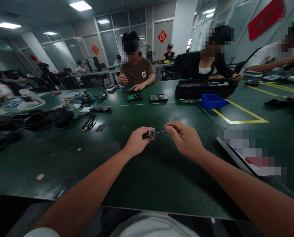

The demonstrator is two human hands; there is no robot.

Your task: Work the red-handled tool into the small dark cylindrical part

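Observation:
Above the green tabletop, my left hand (137,143) is closed round a short black cylinder with a silver-ringed round end, which looks like a small flashlight (152,133). Its ringed end faces me. My right hand (186,140) pinches the red handle of a thin screwdriver (160,132). The metal shaft points left, and its tip meets the side of the flashlight; whether it sits in a screw is too small to tell. Fingers cover most of the screwdriver's handle and the flashlight's body.
Ahead lie two circuit boards, a green board (134,97) and another board (158,98), near a co-worker (139,74). To the right are a blue bin (214,101) and a white booklet (243,158). Black cables (89,122) and a dark tool (100,109) lie left.

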